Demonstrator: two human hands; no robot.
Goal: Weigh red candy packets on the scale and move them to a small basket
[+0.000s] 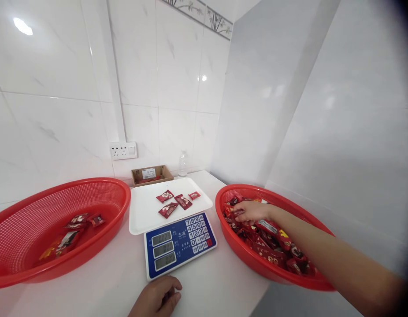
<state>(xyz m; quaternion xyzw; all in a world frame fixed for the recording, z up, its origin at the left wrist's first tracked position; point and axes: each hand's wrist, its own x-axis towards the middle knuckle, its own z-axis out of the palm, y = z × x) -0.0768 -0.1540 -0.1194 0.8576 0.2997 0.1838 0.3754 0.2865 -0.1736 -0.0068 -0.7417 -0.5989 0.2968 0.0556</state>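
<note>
Right hand (255, 211) is pinching a sweet (239, 212). Sweets (272, 256) in basket (236, 247) are shining red with pale print. Left hand (157, 295) is resting, loosely open, beside scale (184, 253).

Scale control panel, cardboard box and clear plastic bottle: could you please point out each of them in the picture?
Scale control panel (180, 243): head view, middle of its blue face.
Cardboard box (160, 171): head view, inside of its far wall.
Clear plastic bottle (183, 164): head view, middle of its body.
</note>
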